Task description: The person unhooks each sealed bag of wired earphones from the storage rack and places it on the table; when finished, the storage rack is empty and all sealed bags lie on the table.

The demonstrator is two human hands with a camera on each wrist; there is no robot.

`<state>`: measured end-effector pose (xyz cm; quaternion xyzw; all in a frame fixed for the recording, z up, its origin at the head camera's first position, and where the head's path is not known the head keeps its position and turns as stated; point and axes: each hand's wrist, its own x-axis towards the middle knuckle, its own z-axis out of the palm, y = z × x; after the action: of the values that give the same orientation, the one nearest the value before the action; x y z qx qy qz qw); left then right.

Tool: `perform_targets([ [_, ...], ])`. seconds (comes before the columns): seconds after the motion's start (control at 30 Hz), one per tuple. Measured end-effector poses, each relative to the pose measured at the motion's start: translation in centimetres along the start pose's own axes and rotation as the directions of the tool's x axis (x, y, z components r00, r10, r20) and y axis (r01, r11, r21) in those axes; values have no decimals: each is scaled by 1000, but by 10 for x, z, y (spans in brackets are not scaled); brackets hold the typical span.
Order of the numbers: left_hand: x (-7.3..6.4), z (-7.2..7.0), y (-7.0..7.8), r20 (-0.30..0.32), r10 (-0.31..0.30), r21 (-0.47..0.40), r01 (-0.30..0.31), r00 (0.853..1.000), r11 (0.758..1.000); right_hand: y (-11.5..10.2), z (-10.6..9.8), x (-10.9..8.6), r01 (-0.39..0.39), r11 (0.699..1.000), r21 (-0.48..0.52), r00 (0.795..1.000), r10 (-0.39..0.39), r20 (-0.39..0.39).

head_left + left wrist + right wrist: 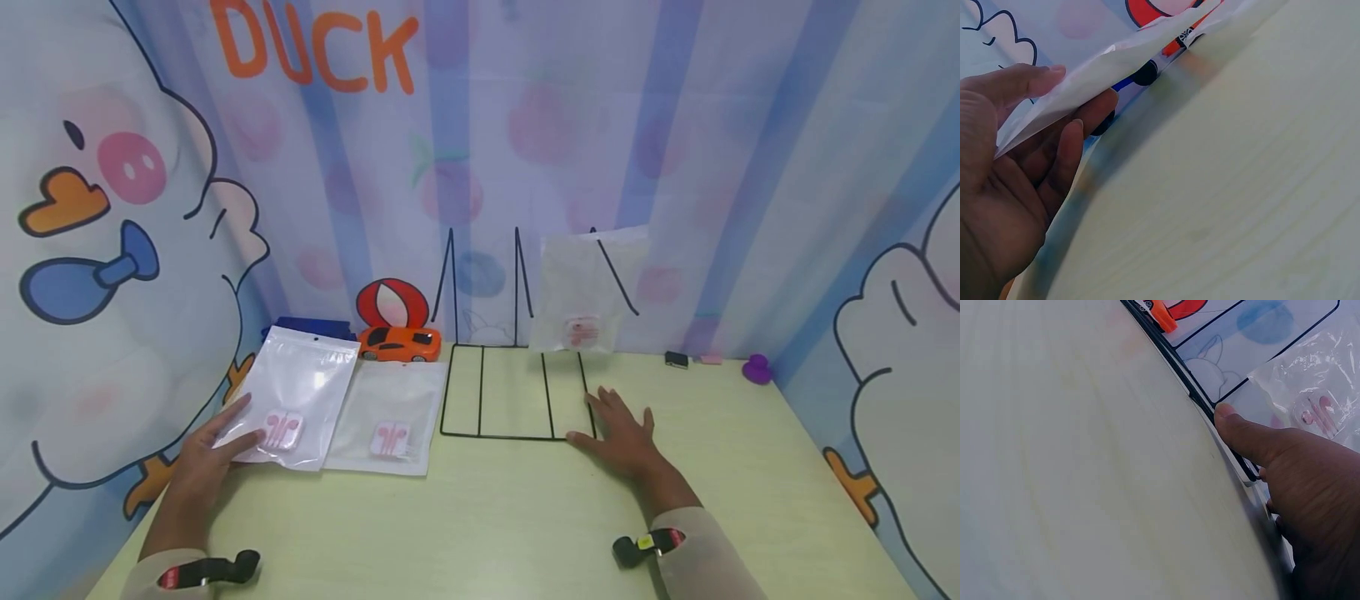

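Note:
My left hand (206, 454) pinches the lower left edge of a white zip bag (309, 375) of earphones, thumb on the front and fingers behind it. In the left wrist view the bag (1094, 69) is tilted up off the table. A second earphone bag (360, 408) lies beside it, partly overlapped. My right hand (618, 437) rests with fingers spread at the right front corner of a black wire display rack (498, 437). In the right wrist view the thumb (1244, 434) touches the rack's base wire. A third bag (558, 287) hangs from the rack's right hook.
Behind the bags sit an orange toy car (401, 343), a red and white round thing (392, 304) and a dark blue object (311, 327). Towards the back right are a small black block (677, 359), a pink piece (709, 359) and a purple toy (757, 369). A printed curtain surrounds the table.

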<state>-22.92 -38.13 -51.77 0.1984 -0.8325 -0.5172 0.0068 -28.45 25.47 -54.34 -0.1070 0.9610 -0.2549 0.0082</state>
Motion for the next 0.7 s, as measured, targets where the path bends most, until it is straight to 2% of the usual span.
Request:
perform_targets([
  [0.3,6,2,-1,-18,-21,2,21,1000,1000,-1,-1,-1,1,1000,1,1000,-1,-1],
  [0.47,9,2,2,-5,-33,8,33,999,999,-1,0,-1,3,1000,6,1000,-3,-3],
  [0.7,10,1,4,24,-39,85,37,999,996,1,2,0,-1,1000,7,1000,1,-2],
])
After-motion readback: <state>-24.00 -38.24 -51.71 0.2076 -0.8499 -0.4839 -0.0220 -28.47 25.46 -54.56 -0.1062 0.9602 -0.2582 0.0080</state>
